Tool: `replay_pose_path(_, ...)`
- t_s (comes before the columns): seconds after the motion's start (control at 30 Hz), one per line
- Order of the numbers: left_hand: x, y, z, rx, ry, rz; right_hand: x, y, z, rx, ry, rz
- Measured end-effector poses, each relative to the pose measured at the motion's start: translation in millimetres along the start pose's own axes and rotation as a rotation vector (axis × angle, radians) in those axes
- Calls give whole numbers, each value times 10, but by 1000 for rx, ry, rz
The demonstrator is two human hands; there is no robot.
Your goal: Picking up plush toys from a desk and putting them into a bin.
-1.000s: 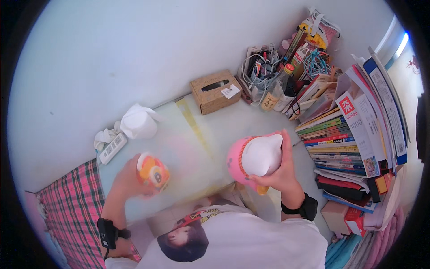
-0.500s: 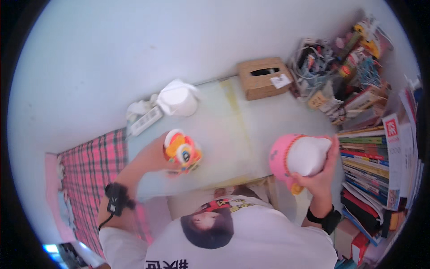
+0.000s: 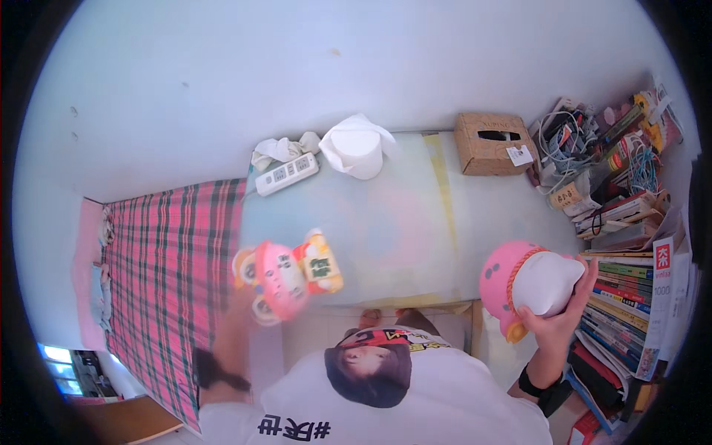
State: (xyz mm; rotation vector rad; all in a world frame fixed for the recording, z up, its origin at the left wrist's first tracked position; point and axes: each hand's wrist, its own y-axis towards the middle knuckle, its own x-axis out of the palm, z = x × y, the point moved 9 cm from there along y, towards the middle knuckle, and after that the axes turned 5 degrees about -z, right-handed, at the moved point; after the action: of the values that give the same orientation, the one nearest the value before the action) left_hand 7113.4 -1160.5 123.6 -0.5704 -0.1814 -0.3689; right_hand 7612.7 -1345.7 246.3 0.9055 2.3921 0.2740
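Note:
My left hand (image 3: 241, 308), smeared by motion and mostly hidden, holds up a small figurine (image 3: 282, 278) over the near left side of the table. The figurine is pink, white and orange, with a yellow block bearing green marks at one side. On the right, the fingers and thumb of my right hand (image 3: 552, 326) grip a round pink-and-white figure (image 3: 530, 285), tilted above the table's right end. An orange twisted cord runs around this figure where pink meets white, and a small orange-yellow part shows at its lower edge.
Along the back of the table (image 3: 356, 259) sit a white power strip (image 3: 288, 175), a white paper roll (image 3: 357, 152) and a brown tissue box (image 3: 495, 152). Cables and odds and ends (image 3: 578, 141) crowd the right corner, above books (image 3: 619, 297). A plaid-covered bed (image 3: 170, 259) lies left.
The view has shifted left. My left hand has drawn the figurine nearer and turned it, so a pink face and yellow block now show. My right hand keeps hold of the round figure.

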Motion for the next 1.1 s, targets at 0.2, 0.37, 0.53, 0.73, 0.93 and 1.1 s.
replay_pose_path(0.2, -438, -744, -459, 229, -487, 99, 387, -188, -407, -13, 28, -77)
replay_pose_path(0.37, -867, -1448, -798, 383, -702, 184, 878, -429, -739, -25, 153, -173)
replay_pose_path(0.53, -1240, -2317, -1456, 484, -818, 366, 1543, -552, -975, -126, 182, -440)
replay_pose_path(0.73, -711, -2793, -1605, 679, -910, 643, 2225, -414, -1071, -193, 416, -705)
replay_pose_path(0.93, -273, -3338, -2184, 333, -305, 1249, 2308, -215, -1450, -527, 194, -786)
replay_pose_path(1.1, 316, -3813, -2352, 217, -195, 1440, 2434, -119, -1636, -502, 176, -954)
